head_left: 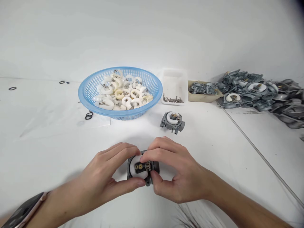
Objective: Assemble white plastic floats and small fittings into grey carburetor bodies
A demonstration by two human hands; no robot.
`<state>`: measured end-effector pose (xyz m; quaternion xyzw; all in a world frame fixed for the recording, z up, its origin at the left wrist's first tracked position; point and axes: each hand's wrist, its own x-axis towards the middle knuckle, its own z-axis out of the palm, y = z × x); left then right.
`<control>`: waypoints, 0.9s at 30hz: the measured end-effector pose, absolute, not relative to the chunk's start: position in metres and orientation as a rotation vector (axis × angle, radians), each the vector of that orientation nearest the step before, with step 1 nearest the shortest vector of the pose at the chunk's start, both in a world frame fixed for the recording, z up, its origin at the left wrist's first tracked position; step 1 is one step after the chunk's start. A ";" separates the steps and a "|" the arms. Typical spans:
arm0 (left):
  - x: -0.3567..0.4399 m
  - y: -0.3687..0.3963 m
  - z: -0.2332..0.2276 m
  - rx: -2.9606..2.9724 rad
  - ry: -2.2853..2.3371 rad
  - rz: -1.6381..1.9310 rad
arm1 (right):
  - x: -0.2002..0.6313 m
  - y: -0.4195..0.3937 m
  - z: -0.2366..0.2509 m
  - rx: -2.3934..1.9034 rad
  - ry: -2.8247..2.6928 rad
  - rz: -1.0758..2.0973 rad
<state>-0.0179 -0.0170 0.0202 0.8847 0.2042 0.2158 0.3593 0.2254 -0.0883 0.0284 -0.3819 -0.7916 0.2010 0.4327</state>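
Both of my hands are closing around a dark grey carburetor body (142,169) just in front of me, low over the white table (47,142). I am gripping it with my left hand (104,180), thumb pressing along its lower edge and fingers curling over the top left. My right hand (177,175) is pinching it from the other side, the forefinger lying across the top and the thumb pushing against the lower right corner. Neither hand is open; both are wrapping the part closely. Between my fingers a white float (137,164) with a small brass fitting is showing inside the body. On my left wrist I am wearing a dark watch (25,210).

Just beyond my hands, a second carburetor body (172,122) is sitting on the table, also carrying a white float. Further back and to the left, a blue plastic basket (90,91) is holding a heap of white and cream floats (122,91). A few black O-rings (88,116) are lying beside its left edge, with more scattered far to the left. Right of the basket, a white tray (174,79) is holding small metal pins (173,99), and next to it a tan box (204,96) is holding grey parts. At the far right, a large pile of grey carburetor bodies (261,93) is spreading along the table.
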 end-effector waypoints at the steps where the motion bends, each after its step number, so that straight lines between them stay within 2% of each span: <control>1: -0.018 -0.017 0.020 2.284 0.531 0.555 | 0.225 -0.088 0.028 -0.952 -1.970 0.496; 27: -0.017 -0.017 0.020 2.283 0.525 0.592 | 0.225 -0.089 0.029 -0.951 -1.992 0.525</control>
